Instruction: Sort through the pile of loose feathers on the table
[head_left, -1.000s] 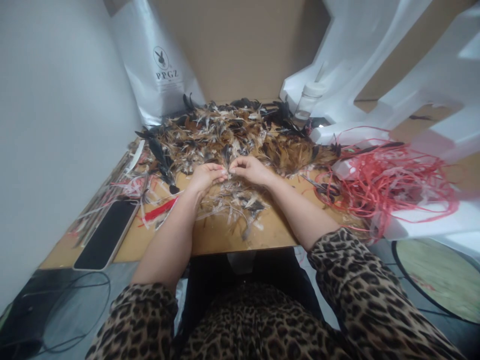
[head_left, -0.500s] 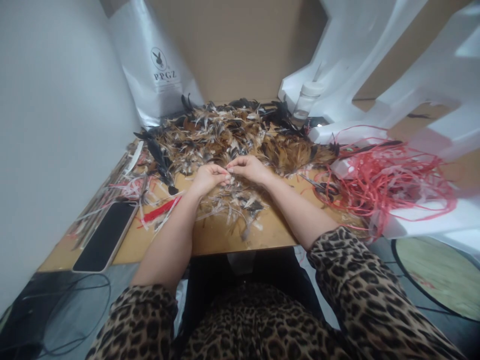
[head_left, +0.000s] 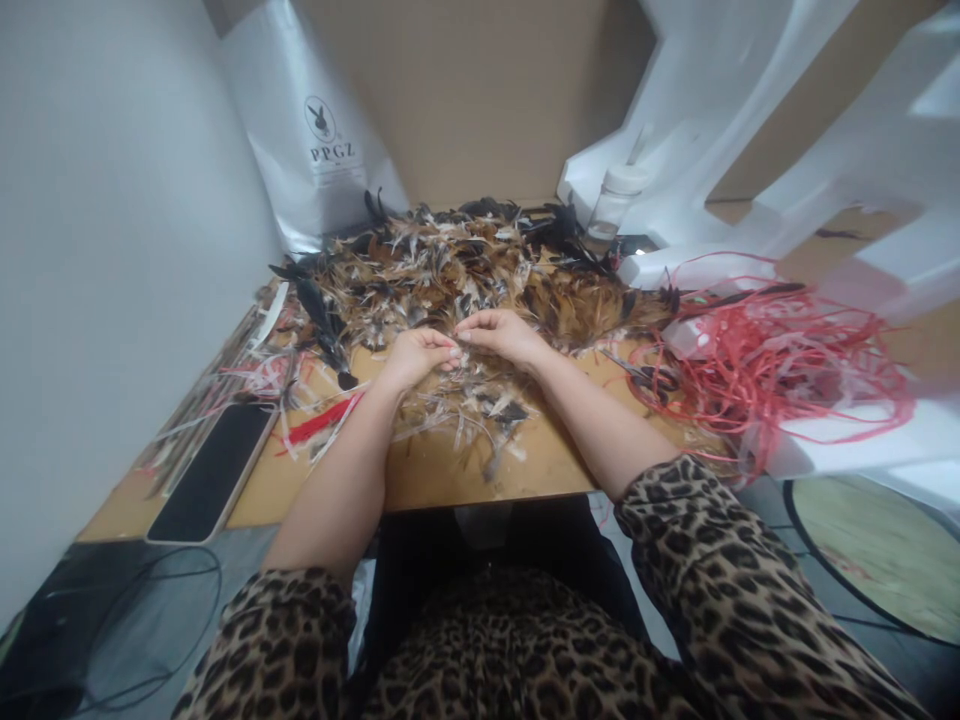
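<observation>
My left hand (head_left: 420, 357) and my right hand (head_left: 499, 336) meet at the near edge of a large heap of brown, white and black feathers (head_left: 450, 250). Fingers on both hands are pinched, with the tips almost touching each other. What lies between the fingertips is too small to make out. Below the hands, smaller loose feathers (head_left: 487, 410) and wispy bits are scattered on the wooden table (head_left: 435, 480). A long black feather (head_left: 319, 315) lies left of my left hand.
At left lie a phone (head_left: 210, 475), thin sticks (head_left: 202, 385) and a red strip (head_left: 322, 420). Scissors (head_left: 652, 378) and a tangle of red and pink ribbon (head_left: 787, 360) are on the right. A silver bag (head_left: 315, 190) and a white-lidded jar (head_left: 616, 200) stand behind.
Both hands stay pinched together in nearly the same place; the right hand has shifted very slightly.
</observation>
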